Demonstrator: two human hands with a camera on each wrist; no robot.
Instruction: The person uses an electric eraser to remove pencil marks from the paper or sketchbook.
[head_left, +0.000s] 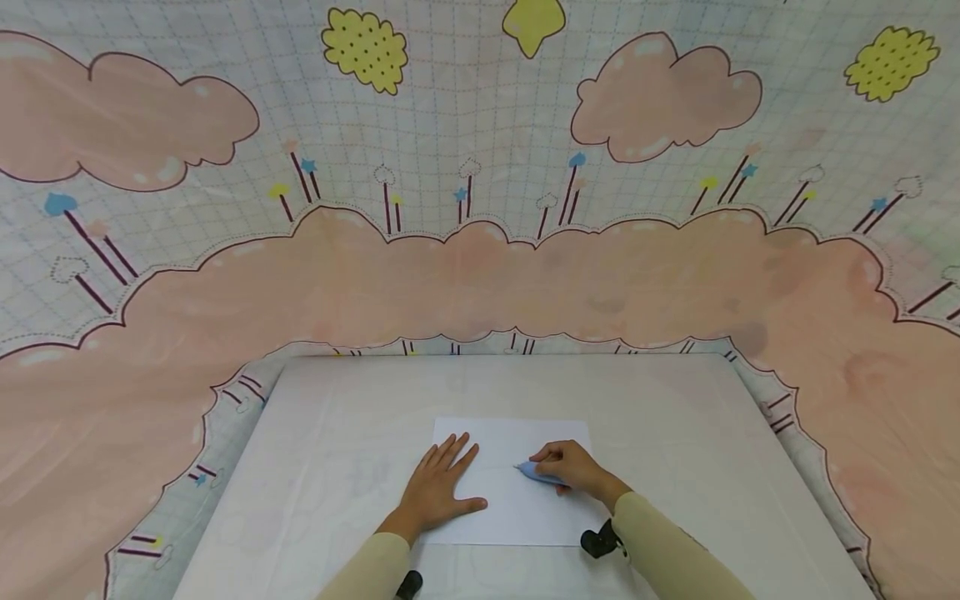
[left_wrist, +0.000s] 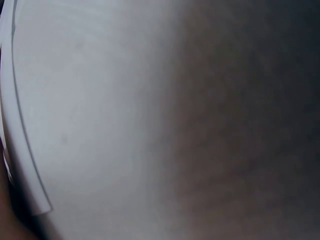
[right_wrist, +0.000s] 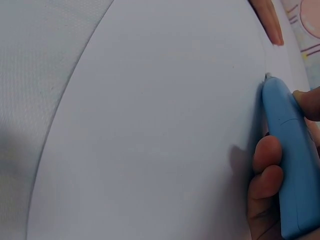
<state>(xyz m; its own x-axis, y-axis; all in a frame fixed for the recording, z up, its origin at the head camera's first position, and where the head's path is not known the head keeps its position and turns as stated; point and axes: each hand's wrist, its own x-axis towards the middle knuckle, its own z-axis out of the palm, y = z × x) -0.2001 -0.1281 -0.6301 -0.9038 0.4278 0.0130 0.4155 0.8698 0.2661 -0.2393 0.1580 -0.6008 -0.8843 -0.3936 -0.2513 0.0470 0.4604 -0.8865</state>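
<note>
A white sheet of paper [head_left: 517, 521] lies flat on the table. On its left part rests my left hand [head_left: 437, 487], fingers spread and straight, thumb pointing right. My right hand [head_left: 573, 467] grips a chunky light-blue pen-shaped tool [right_wrist: 292, 160], with the thumb on one side and curled fingers on the other. The tool's small tip [right_wrist: 269, 75] meets the paper near its middle; its exact kind is unclear. A faint line runs left from the tip in the head view. The left wrist view is mostly blurred and dark, and the left fingers hardly show there.
The white table [head_left: 360, 400] extends around the paper on every side. Behind it hangs a patterned cloth [head_left: 480, 283] with pink clouds. A black wrist-camera piece [head_left: 598, 542] sits by the right wrist, close above the paper's lower right corner.
</note>
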